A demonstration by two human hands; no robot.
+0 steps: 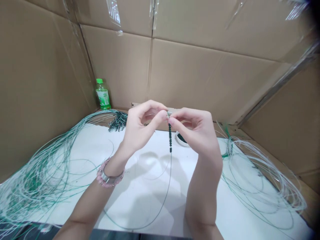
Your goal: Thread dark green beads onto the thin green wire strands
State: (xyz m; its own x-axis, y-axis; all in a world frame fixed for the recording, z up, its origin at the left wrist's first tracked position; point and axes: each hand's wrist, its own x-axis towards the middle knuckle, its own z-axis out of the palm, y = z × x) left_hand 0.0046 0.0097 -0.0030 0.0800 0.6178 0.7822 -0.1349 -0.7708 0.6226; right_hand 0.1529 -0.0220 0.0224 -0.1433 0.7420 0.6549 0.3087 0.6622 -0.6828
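1. dark green, one string of small beads [170, 138] hangs upright between the hands, just below their meeting fingertips. its beads sit too tightly to count.
2. left hand [142, 125]: one, to the left of the string's top, thumb and forefinger pinching its upper end. exactly what lies between those tips is too small to tell.
3. a single thin greenish line [170, 170] drops from the lowest bead and curves left above the white tabletop [130, 203] towards the left forearm.
4. right hand [200, 128]: one, to the right of the string, thumb and forefinger pinched on its topmost beads.
5. counted from the left: one large loose bundle of thin green and white strands [45, 173], too many to number, spread over the table's left side.
6. one clear plastic bottle with a green cap [103, 96], upright behind the bundle.
7. one pink-beaded bracelet with a silver piece [110, 178], around the left wrist.
8. one dark green clump of strand ends [118, 120], just beyond the left hand.
9. one small round white bowl [181, 142], partly behind the right hand, with dark green contents.
10. one looped coil of pale and green strands [282, 173], at the right.
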